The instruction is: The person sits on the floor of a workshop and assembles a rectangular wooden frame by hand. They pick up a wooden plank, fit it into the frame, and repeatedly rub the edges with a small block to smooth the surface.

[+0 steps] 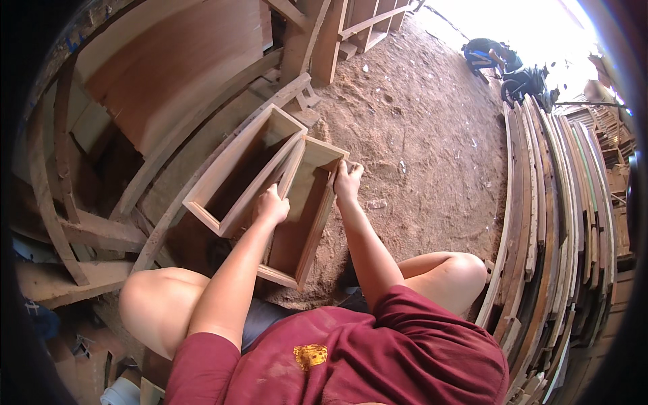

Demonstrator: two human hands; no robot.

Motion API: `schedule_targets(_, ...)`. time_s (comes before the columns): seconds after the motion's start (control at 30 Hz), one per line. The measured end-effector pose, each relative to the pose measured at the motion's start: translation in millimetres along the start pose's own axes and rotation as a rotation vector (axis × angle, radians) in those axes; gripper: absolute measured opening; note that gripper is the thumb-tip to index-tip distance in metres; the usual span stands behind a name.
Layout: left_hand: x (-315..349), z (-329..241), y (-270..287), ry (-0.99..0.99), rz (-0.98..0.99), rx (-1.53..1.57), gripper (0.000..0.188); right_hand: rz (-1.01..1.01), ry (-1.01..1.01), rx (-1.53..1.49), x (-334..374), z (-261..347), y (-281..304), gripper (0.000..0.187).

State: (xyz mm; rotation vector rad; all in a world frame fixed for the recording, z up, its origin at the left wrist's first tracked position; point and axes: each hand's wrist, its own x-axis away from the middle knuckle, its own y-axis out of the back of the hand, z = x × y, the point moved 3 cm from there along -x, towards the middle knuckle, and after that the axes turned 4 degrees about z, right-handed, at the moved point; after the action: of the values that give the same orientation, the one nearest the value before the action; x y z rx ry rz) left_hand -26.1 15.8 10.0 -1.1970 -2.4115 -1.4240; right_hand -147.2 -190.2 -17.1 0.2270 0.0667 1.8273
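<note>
Two long, open-topped wooden drawer boxes lie side by side before me, slanting away. The right drawer box (297, 260) has its near end close to my lap. My left hand (272, 204) is closed over its left wall, about midway along. My right hand (348, 180) grips its right wall close to the far right corner, fingers curled over the rim. The left drawer box (214, 223) rests against a wooden beam, its right wall touching or nearly touching the right box. What supports the boxes underneath is mostly hidden.
Sawdust-like debris covers the ground (432, 155). Long boards (540, 223) are stacked along the right. Wooden framing (108, 233) and a plywood panel (196, 74) stand at left. A shelf-like wooden frame (368, 27) is at the back; a motorbike (523, 77) stands far right.
</note>
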Motion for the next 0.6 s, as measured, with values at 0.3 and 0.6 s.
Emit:
schedule_targets(0.3, 3, 2, 6, -0.019, -0.006, 0.02, 0.072, 0.12, -0.002, 0.026, -12, -3, -12, 0.044)
schedule_targets(0.6, 8, -16, 10, -0.031, 0.049, 0.024, 0.072, 0.181, -0.096, -0.036, -65, 11, -2, 0.054)
